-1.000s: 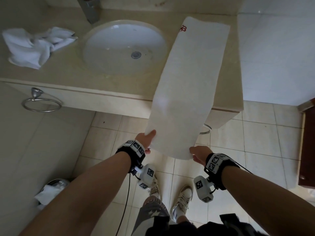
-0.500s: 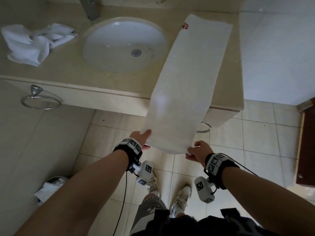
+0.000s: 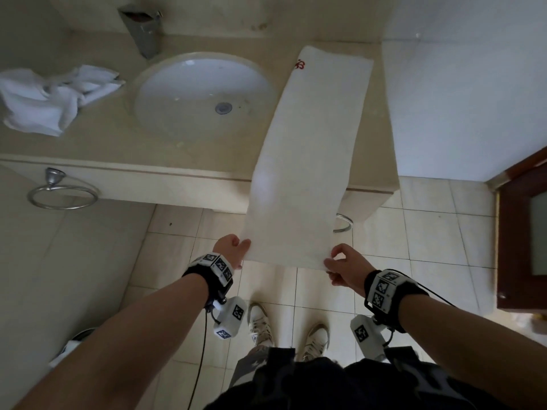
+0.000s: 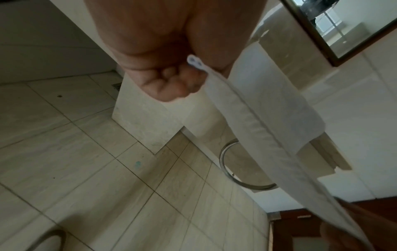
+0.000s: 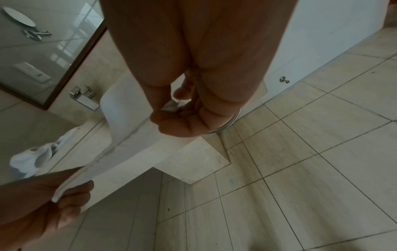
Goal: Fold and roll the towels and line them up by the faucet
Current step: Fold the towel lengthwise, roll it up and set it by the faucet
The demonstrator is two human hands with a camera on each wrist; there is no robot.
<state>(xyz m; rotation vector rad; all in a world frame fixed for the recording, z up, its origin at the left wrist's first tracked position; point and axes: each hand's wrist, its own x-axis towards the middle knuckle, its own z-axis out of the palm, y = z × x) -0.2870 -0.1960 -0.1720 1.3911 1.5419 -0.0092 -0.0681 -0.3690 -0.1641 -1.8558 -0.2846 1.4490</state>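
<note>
With its far end laid on the counter (image 3: 189, 161) right of the sink (image 3: 204, 96), the towel (image 3: 307, 161) is pinched at its near corners by the left hand (image 3: 231, 251) and right hand (image 3: 344, 267), so an uneven pull could drag it off the edge.

In the head view, the sink (image 3: 201, 96) sits in the countertop (image 3: 97, 149) in the upper middle of the frame, with the faucet (image 3: 145, 31) above it at the top edge. At the upper left, a crumpled towel (image 3: 50, 99) lies on the countertop. Right of the sink, a long folded towel (image 3: 307, 161) lies with its upper end on the countertop, and its lower end hangs out over the floor (image 3: 429, 238). The left hand (image 3: 231, 251) holds its lower left corner and the right hand (image 3: 344, 267) its lower right corner. A towel ring (image 3: 63, 196) hangs at the left below the countertop edge.
</note>
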